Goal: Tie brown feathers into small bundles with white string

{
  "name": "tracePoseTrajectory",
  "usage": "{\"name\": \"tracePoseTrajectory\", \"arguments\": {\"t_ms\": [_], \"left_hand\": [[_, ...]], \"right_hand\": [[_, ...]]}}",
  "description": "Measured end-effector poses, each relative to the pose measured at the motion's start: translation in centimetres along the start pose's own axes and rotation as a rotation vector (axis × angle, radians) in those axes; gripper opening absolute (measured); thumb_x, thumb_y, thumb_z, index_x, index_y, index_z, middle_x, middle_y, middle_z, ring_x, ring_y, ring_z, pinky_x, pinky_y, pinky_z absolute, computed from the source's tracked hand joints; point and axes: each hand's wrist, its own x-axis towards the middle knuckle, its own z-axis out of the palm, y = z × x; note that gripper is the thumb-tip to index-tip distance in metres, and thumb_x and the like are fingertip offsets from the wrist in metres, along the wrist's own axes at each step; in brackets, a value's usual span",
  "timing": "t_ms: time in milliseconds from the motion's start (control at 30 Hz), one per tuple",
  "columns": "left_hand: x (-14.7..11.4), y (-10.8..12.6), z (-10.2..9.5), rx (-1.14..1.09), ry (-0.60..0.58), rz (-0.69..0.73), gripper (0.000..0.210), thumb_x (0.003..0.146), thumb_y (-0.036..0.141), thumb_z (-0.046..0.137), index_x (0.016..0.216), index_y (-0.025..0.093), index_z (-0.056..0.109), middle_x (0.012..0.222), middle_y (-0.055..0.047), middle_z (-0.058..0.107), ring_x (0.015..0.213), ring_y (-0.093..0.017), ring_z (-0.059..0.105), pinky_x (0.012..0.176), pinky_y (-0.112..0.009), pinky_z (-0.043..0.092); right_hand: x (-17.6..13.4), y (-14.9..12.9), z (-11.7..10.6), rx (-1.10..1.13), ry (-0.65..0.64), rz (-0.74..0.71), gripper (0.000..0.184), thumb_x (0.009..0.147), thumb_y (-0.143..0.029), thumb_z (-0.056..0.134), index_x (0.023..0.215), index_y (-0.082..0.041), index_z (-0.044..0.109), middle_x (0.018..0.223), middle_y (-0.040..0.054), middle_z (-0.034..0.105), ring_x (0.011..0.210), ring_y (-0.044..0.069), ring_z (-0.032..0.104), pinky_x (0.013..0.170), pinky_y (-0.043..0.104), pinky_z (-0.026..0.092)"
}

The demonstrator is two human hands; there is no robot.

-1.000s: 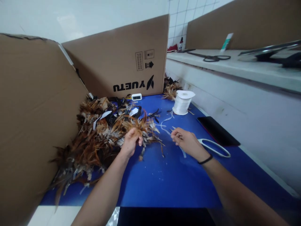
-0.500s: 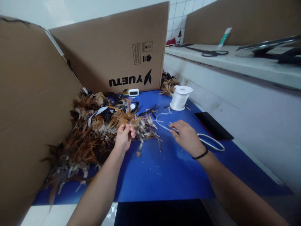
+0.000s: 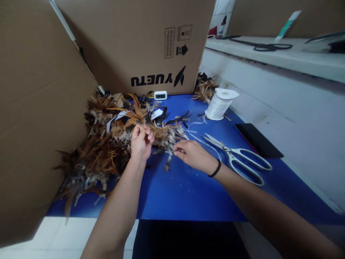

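Observation:
My left hand (image 3: 141, 143) is closed in a pinch on a small tuft of orange-brown feathers (image 3: 137, 114), whose tips fan upward. Just to the right, my right hand (image 3: 190, 153) reaches palm down over the blue tabletop, its bent fingers a little apart and no object visible in them. Its fingertips are beside the edge of a large pile of brown, black and grey feathers (image 3: 99, 154). Silver scissors (image 3: 231, 151) lie with blades slightly spread to the right of that hand. Thin ribbon (image 3: 192, 132) curls from a white spool (image 3: 219, 104) toward my right wrist.
Cardboard walls (image 3: 107, 43) stand behind and left of the pile. A small white digital display (image 3: 160, 95) rests at the back. A black phone-like slab (image 3: 258, 140) lies at the right edge. Black scissors (image 3: 269, 46) and a white-green tube (image 3: 288, 26) are on the ledge.
My right hand has moved left from over the silver scissors toward the feathers, uncovering them. My left hand still pinches the tuft, now more upright. The view has tilted down.

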Motion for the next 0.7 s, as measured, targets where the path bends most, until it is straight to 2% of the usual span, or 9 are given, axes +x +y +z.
{"name": "tracePoseTrajectory", "arguments": {"t_ms": [100, 233, 333, 467, 567, 700], "left_hand": [[0.2, 0.5, -0.3, -0.023, 0.026, 0.027, 0.025, 0.078, 0.03, 0.066, 0.071, 0.02, 0.044, 0.06, 0.005, 0.041, 0.046, -0.004, 0.039, 0.042, -0.015, 0.03], [0.7, 0.7, -1.0, -0.058, 0.046, 0.057, 0.027, 0.078, 0.029, 0.066, 0.07, 0.019, 0.043, 0.06, 0.006, 0.042, 0.045, -0.003, 0.039, 0.041, -0.014, 0.03], [1.0, 0.5, -1.6, -0.069, 0.062, 0.059, 0.029, 0.077, 0.031, 0.066, 0.069, 0.019, 0.041, 0.06, 0.005, 0.043, 0.045, -0.003, 0.04, 0.041, -0.014, 0.03], [1.2, 0.1, -2.1, -0.076, 0.086, 0.042, 0.032, 0.077, 0.033, 0.067, 0.068, 0.019, 0.04, 0.061, 0.005, 0.042, 0.045, -0.003, 0.04, 0.042, -0.015, 0.029], [1.2, -0.2, -2.1, -0.066, 0.097, 0.012, 0.033, 0.077, 0.034, 0.066, 0.067, 0.019, 0.038, 0.061, 0.005, 0.041, 0.046, -0.003, 0.038, 0.042, -0.015, 0.029], [1.3, -0.5, -2.2, -0.063, 0.121, -0.044, 0.029, 0.079, 0.031, 0.063, 0.068, 0.019, 0.039, 0.062, 0.005, 0.039, 0.046, -0.004, 0.036, 0.044, -0.016, 0.028]], "right_hand": [[1.2, -0.6, 0.7, -0.044, 0.09, 0.005, 0.015, 0.077, -0.01, 0.054, 0.086, -0.018, 0.064, 0.079, 0.0032, 0.063, 0.069, 0.014, 0.057, 0.066, 0.026, 0.044], [3.3, -1.0, 1.3, -0.185, 0.199, -0.074, 0.034, 0.078, -0.01, 0.054, 0.111, -0.019, 0.058, 0.096, 0.0071, 0.06, 0.085, 0.018, 0.057, 0.075, 0.031, 0.044], [4.8, -0.9, 1.5, -0.27, 0.148, -0.165, 0.022, 0.082, -0.015, 0.054, 0.099, -0.02, 0.066, 0.092, 0.0071, 0.058, 0.086, 0.019, 0.054, 0.077, 0.032, 0.043], [6.1, -0.9, 1.3, -0.194, 0.146, -0.16, 0.015, 0.084, -0.019, 0.054, 0.082, -0.017, 0.069, 0.083, 0.0063, 0.058, 0.081, 0.017, 0.054, 0.076, 0.029, 0.042], [6.5, -1.2, 0.8, -0.128, 0.193, -0.111, 0.012, 0.081, -0.014, 0.056, 0.082, -0.016, 0.068, 0.081, 0.0052, 0.06, 0.079, 0.016, 0.055, 0.075, 0.028, 0.043], [5.9, -1.2, -0.1, -0.052, 0.26, -0.055, 0.019, 0.077, -0.011, 0.059, 0.094, -0.016, 0.066, 0.087, 0.0048, 0.062, 0.076, 0.014, 0.057, 0.074, 0.028, 0.044]]}}
